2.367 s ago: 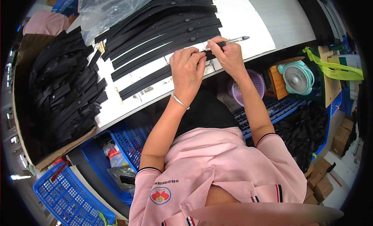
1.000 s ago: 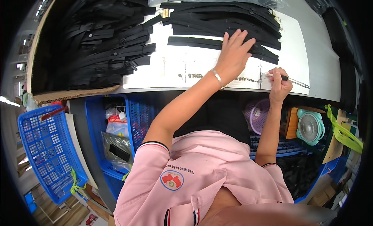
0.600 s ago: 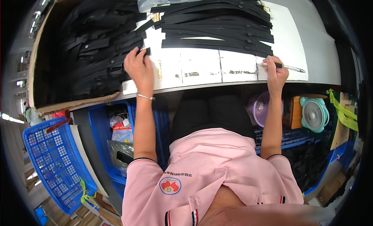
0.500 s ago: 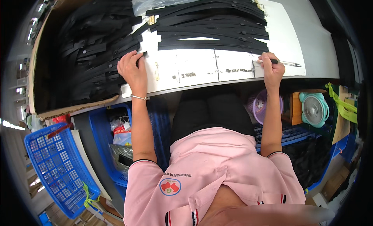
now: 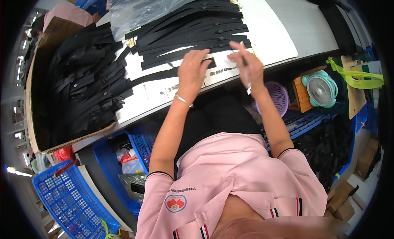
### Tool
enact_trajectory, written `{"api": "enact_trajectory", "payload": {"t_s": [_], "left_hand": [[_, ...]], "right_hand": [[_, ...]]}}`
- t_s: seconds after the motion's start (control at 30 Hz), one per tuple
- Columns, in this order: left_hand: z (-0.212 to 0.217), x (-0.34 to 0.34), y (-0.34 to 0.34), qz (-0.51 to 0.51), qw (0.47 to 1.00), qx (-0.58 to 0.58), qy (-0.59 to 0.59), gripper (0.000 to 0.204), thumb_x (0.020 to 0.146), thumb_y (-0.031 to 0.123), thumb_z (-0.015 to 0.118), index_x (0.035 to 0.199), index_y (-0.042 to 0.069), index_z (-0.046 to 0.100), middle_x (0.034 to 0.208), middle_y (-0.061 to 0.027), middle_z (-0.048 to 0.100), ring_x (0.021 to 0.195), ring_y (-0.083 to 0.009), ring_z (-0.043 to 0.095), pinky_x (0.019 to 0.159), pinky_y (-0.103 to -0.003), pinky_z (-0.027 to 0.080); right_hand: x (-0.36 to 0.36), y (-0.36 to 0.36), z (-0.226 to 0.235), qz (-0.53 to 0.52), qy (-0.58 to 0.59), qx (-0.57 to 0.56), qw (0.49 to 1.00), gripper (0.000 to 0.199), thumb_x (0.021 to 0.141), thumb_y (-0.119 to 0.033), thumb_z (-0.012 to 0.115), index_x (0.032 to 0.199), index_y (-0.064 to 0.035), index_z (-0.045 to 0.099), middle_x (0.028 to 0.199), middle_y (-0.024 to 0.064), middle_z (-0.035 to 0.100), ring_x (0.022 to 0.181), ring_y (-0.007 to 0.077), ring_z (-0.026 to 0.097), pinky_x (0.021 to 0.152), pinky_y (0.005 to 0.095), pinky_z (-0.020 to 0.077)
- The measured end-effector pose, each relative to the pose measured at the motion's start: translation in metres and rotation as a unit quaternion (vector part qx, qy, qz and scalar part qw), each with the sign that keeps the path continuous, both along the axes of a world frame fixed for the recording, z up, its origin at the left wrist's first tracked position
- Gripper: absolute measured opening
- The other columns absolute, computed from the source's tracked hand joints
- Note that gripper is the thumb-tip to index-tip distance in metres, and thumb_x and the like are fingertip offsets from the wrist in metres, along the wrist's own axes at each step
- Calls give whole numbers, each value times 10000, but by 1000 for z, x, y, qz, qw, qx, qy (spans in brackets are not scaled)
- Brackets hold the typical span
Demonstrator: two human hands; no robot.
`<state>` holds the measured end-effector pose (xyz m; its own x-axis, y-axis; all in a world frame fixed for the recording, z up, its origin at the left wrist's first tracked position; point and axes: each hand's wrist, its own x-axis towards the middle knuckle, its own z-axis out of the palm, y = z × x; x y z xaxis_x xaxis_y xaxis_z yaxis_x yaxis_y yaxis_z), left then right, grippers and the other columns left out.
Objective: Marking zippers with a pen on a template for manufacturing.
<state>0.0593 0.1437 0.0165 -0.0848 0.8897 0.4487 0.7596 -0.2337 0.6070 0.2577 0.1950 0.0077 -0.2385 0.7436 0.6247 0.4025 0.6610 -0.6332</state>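
My left hand (image 5: 192, 74) is over the white board (image 5: 271, 42), its fingers closed on a black strap (image 5: 158, 76). One side of this strap runs back toward the cardboard box, and its short end (image 5: 210, 63) sticks out past my fingertips. My right hand (image 5: 249, 70) hovers right of that end, smeared by motion. A pen (image 5: 248, 89) is tucked in it, mostly hidden by the palm and fingers; its index finger is stretched toward the laid-out straps. Several black straps (image 5: 188, 23) with small round spots lie side by side across the board.
A cardboard box (image 5: 74, 143) heaped with black straps (image 5: 78, 79) stands at the left. Clear plastic sheeting (image 5: 139, 7) covers the far side. Below the table are blue baskets (image 5: 74, 198), a purple basket (image 5: 273, 100) and a turquoise fan (image 5: 320, 90).
My left hand has moved right from the box edge, drawing a black strap onto the board. My right hand has shifted left, and its pen has turned. The view has swung slightly.
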Motion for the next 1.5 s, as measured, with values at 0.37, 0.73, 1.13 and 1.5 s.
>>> {"api": "enact_trajectory", "payload": {"t_s": [0.37, 0.73, 1.13, 1.5], "left_hand": [[-8, 0, -28, 6, 998, 39, 59, 236, 921, 93, 714, 1148, 46, 756, 1171, -86, 719, 1109, -286, 637, 1024, -428, 443], [-18, -32, -87, 108, 976, -9, 191, 421, 982, 274, 691, 1336, 49, 659, 1418, -80, 634, 1377, -268, 527, 1234, -584, 128], [-24, -70, -130, 198, 964, -52, 170, 645, 957, 417, 715, 1460, 49, 552, 1540, -140, 512, 1490, -323, 402, 1198, -660, 121], [-30, -65, -139, 221, 962, -41, 153, 658, 922, 418, 748, 1461, 85, 571, 1524, -97, 540, 1488, -322, 396, 1200, -621, 165]], "right_hand": [[53, -15, -14, -46, -284, 186, 940, 465, 836, -213, 808, 1247, -74, 638, 1254, 52, 721, 1159, 223, 643, 1124, 457, 382], [94, 9, -3, 4, -501, 311, 807, 652, 869, -477, 761, 1284, -13, 564, 1431, 199, 599, 1215, 284, 602, 1237, 479, 294], [86, 0, -3, -19, -456, 271, 848, 592, 854, -433, 789, 1220, -10, 595, 1376, 163, 628, 1193, 260, 604, 1189, 456, 347], [53, -16, 26, -27, -358, 173, 917, 438, 871, -139, 790, 1269, -30, 644, 1335, 116, 689, 1198, 281, 625, 1166, 489, 352]]}}
